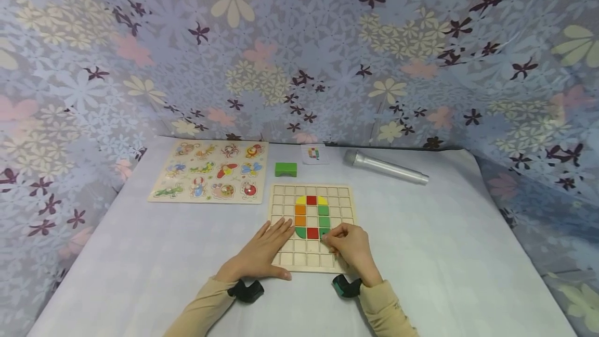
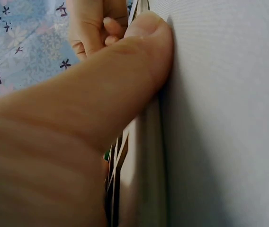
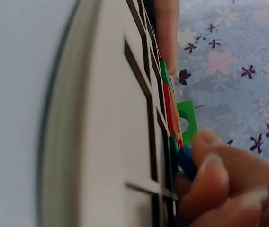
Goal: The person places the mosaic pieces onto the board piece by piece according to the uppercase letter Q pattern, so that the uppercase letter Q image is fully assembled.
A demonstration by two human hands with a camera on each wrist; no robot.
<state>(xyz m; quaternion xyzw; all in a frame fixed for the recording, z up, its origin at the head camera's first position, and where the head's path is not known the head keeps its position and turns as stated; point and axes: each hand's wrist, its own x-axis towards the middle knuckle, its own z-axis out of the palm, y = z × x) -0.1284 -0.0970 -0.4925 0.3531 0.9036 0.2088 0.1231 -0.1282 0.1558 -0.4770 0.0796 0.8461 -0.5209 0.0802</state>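
A wooden grid board (image 1: 299,259) lies on the table, with a ring of coloured tiles set in its squares. Red tiles (image 1: 312,233) sit at the ring's top and bottom, orange tiles (image 1: 300,210) on its left, green tiles (image 1: 324,210) on its right, and yellow pieces (image 1: 323,200) at the upper corners. Fingers spread, my left hand (image 1: 262,254) rests on the board's left side, its thumb (image 2: 144,52) over the front edge. Between thumb and fingertips my right hand (image 1: 350,243) pinches a small dark blue piece (image 3: 187,161), close by the ring's lower right corner.
Behind the board are a green block (image 1: 286,169) with an arched cutout and a small pattern card (image 1: 321,160). A silver microphone (image 1: 390,167) lies at the back right. An insect picture puzzle (image 1: 210,170) lies at the back left. Floral cloth (image 1: 299,56) hangs behind the table.
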